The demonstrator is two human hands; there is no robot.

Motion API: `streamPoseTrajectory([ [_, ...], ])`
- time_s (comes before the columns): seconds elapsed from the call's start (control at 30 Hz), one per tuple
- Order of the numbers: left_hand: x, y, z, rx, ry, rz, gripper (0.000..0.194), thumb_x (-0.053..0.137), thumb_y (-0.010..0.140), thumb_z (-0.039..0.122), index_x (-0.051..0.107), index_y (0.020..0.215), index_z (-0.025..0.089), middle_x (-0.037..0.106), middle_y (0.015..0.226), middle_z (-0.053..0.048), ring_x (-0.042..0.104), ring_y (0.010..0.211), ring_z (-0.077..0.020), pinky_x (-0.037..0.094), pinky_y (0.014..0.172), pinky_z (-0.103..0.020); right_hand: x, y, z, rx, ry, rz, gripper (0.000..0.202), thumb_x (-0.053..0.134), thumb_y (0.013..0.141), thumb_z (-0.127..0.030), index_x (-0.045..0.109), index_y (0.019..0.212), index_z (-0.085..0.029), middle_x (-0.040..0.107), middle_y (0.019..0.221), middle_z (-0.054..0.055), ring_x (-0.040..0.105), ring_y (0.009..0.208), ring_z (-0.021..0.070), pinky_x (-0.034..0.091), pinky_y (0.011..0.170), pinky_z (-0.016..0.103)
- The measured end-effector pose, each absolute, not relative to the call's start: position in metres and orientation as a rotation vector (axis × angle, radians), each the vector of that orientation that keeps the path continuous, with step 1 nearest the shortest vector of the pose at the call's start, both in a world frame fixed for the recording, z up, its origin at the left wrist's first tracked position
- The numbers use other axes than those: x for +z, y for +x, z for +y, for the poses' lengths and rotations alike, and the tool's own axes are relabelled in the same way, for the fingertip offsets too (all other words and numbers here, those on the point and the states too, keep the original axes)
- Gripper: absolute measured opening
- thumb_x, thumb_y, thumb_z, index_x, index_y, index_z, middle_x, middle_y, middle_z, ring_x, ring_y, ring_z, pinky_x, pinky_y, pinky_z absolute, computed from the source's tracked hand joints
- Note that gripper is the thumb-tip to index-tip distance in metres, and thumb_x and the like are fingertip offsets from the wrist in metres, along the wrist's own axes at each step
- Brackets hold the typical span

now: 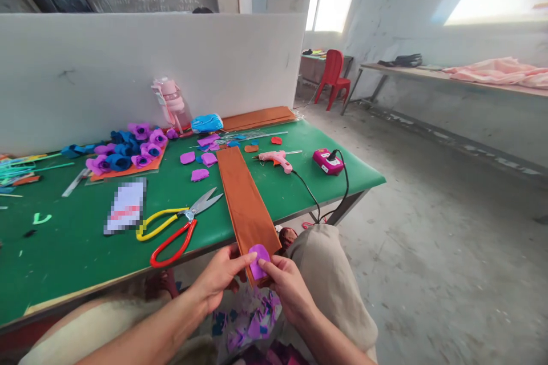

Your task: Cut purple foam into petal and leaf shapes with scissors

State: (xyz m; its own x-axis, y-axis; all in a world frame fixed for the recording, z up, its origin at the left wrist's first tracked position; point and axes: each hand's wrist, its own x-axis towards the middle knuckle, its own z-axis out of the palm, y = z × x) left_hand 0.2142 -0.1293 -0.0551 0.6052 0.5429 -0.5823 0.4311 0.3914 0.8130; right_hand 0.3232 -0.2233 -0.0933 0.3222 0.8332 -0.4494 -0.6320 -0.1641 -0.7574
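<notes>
A rounded purple petal piece [260,261] lies flat against the near end of a long brown strip of sheet material [248,199], which reaches over the table edge. My left hand [220,274] pinches both from the left, thumb on the petal and fingers behind the strip. From the right, my right hand [289,282] is closed on them too, its thumb pressing the petal's lower right part. Scissors with yellow and red handles [188,214] lie partly open left of the strip. To its right rests a pink glue gun [276,159].
Loose purple petals [200,174] lie beyond the scissors. Purple and blue flowers [128,151] are heaped at the left. A magenta power socket [328,161] with a black cord sits at the right. Purple and blue scraps [252,322] lie below my hands. A white panel [107,68] stands behind the table.
</notes>
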Motion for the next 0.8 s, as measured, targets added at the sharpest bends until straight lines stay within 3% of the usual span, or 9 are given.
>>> streamPoseTrajectory([
  [0.2, -0.071, 0.226, -0.131, 0.253, 1.188, 1.009, 0.044, 0.074, 0.06, 0.04, 0.066, 0.093, 0.012, 0.069, 0.083, -0.007, 0.061, 0.071, -0.0175, 0.042, 0.058, -0.025, -0.091, 0.325, -0.226, 1.312, -1.142, -0.223, 0.035, 0.077, 0.06, -0.045, 0.067, 0.068, -0.012, 0.062, 0.058, 0.002, 0.05, 0.051, 0.0108, 0.038, 0.054, 0.024],
  [0.37, -0.073, 0.228, -0.132, 0.282, 1.146, 0.962, 0.044, 0.074, 0.06, 0.039, 0.068, 0.094, 0.013, 0.071, 0.087, -0.009, 0.063, 0.077, -0.0211, 0.045, 0.066, -0.03, -0.091, 0.335, -0.231, 1.386, -0.936, -0.078, 0.045, 0.058, 0.074, -0.058, 0.067, 0.079, -0.015, 0.067, 0.074, 0.005, 0.058, 0.064, 0.0158, 0.043, 0.061, 0.026],
  [0.47, -0.074, 0.228, -0.132, 0.28, 1.138, 0.958, 0.045, 0.074, 0.06, 0.039, 0.068, 0.096, 0.012, 0.071, 0.088, -0.009, 0.063, 0.078, -0.0215, 0.046, 0.067, -0.03, -0.088, 0.337, -0.231, 1.408, -0.864, 0.018, 0.047, 0.057, 0.072, -0.061, 0.066, 0.077, -0.015, 0.068, 0.075, 0.006, 0.059, 0.066, 0.0173, 0.043, 0.063, 0.027],
  [0.67, -0.076, 0.232, -0.135, 0.314, 1.115, 0.971, 0.041, 0.072, 0.062, 0.038, 0.068, 0.094, 0.013, 0.071, 0.084, -0.007, 0.062, 0.071, -0.0182, 0.045, 0.064, -0.028, -0.087, 0.324, -0.22, 1.219, -0.982, 0.016, 0.03, 0.079, 0.058, -0.038, 0.065, 0.074, -0.017, 0.065, 0.069, 0.0, 0.053, 0.06, 0.0129, 0.039, 0.058, 0.024],
  [0.8, -0.075, 0.238, -0.141, 0.356, 1.103, 0.977, 0.043, 0.071, 0.062, 0.038, 0.067, 0.095, 0.012, 0.07, 0.086, -0.007, 0.061, 0.072, -0.0175, 0.043, 0.063, -0.027, -0.093, 0.32, -0.217, 1.175, -1.0, 0.046, 0.032, 0.081, 0.056, -0.035, 0.065, 0.076, -0.016, 0.065, 0.069, -0.001, 0.052, 0.057, 0.0116, 0.038, 0.056, 0.023],
])
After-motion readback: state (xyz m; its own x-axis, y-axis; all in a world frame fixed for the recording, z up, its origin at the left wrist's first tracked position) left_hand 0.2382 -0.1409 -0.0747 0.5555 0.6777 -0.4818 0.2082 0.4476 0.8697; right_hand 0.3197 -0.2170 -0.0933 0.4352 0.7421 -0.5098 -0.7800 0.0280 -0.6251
